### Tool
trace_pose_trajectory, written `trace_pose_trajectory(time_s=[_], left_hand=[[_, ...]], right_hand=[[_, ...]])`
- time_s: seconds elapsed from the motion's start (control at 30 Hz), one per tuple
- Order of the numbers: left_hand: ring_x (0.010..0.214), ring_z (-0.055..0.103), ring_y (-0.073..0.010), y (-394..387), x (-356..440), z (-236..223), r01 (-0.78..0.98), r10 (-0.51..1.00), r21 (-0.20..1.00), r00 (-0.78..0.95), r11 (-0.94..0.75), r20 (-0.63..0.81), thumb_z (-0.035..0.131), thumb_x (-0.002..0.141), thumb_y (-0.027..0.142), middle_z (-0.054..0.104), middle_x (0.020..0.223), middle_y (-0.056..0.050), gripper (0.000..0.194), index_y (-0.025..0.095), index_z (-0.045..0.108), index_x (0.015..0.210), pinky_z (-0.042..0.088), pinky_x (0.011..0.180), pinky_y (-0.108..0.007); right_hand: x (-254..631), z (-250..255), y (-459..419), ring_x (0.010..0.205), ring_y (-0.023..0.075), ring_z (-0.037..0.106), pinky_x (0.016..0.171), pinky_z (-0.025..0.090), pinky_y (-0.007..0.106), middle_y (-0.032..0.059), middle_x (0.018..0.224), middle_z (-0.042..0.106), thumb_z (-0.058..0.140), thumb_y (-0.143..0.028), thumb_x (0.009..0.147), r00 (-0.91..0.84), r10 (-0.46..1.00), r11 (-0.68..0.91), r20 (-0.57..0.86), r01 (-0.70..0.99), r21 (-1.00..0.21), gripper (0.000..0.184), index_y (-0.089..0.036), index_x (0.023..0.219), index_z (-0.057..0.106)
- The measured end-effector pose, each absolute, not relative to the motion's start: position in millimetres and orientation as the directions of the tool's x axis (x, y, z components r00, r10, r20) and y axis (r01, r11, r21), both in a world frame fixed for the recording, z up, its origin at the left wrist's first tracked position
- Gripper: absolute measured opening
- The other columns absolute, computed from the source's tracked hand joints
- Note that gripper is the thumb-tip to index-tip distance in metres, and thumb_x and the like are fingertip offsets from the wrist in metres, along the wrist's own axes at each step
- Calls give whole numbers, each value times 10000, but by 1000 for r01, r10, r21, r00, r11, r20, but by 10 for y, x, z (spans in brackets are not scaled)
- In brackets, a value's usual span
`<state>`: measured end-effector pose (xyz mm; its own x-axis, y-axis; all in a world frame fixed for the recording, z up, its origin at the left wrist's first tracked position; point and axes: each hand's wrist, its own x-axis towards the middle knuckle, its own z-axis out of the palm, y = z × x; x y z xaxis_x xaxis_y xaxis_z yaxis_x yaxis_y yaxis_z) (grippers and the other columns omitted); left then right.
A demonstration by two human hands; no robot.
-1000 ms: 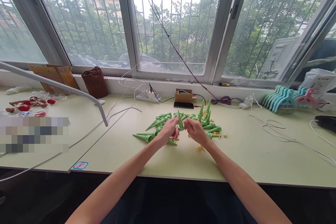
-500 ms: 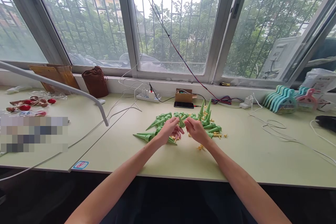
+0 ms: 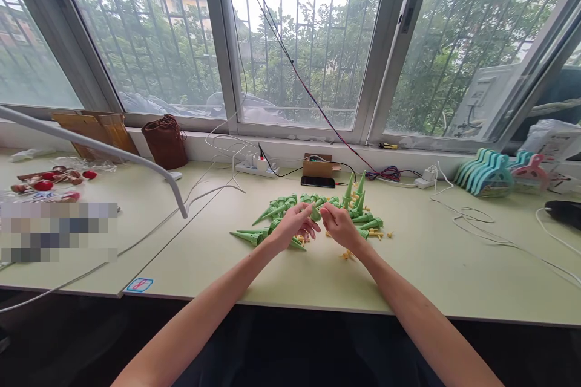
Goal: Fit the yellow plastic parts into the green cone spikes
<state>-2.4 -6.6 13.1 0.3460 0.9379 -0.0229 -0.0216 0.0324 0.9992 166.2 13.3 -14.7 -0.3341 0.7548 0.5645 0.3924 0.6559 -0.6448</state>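
Observation:
My left hand (image 3: 296, 225) pinches a green plastic plant-watering spike (image 3: 315, 213) between thumb and fingers, above the middle of the table. Close against it, my right hand (image 3: 336, 222) is closed at the spike's right side; what its fingertips grip is too small to make out. More green spikes (image 3: 281, 202) lie in a heap behind and left of my hands, and a few stand upright (image 3: 360, 193) behind my right hand. Small yellow plastic pieces (image 3: 347, 254) are scattered under and beside my right hand.
A black phone (image 3: 318, 181) and a small cardboard box (image 3: 318, 164) are behind the heap. A power strip (image 3: 258, 166) with cables sits by the window. Turquoise hangers (image 3: 485, 172) stand at the right. A white curved metal arm (image 3: 136, 154) crosses the left side.
The spike between my hands has tilted slightly, its tip less upright than before. My hands have barely moved.

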Motion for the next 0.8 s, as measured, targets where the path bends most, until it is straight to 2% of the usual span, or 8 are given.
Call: trace_pose_trajectory(time_s=[0.17,0.47,0.8], left_hand=[[507,611,-138,-83,-5,155,-31,939,1000,343,2,8,607,746,629,691,711,-90,525,173,484,976,429,421,-199],[498,605,-119,-71,12,97,-14,944,996,317,-90,90,640,746,575,654,713,-37,496,181,485,1004,419,408,-190],[489,572,-110,-112,27,104,34,936,978,299,-206,187,655,739,546,566,616,32,480,190,467,1002,397,381,-171]], right_hand=[[1668,-164,151,470,97,358,491,282,245,-36,530,448,335,-437,963,-312,760,650,571,402,-645,390,-206,649,351],[1659,-135,135,443,101,379,486,302,247,-34,512,460,334,-438,965,-300,773,635,560,373,-677,404,-207,636,375],[1664,-121,143,467,110,385,505,297,255,-26,503,449,337,-420,970,-288,772,635,567,390,-667,418,-203,616,388]])
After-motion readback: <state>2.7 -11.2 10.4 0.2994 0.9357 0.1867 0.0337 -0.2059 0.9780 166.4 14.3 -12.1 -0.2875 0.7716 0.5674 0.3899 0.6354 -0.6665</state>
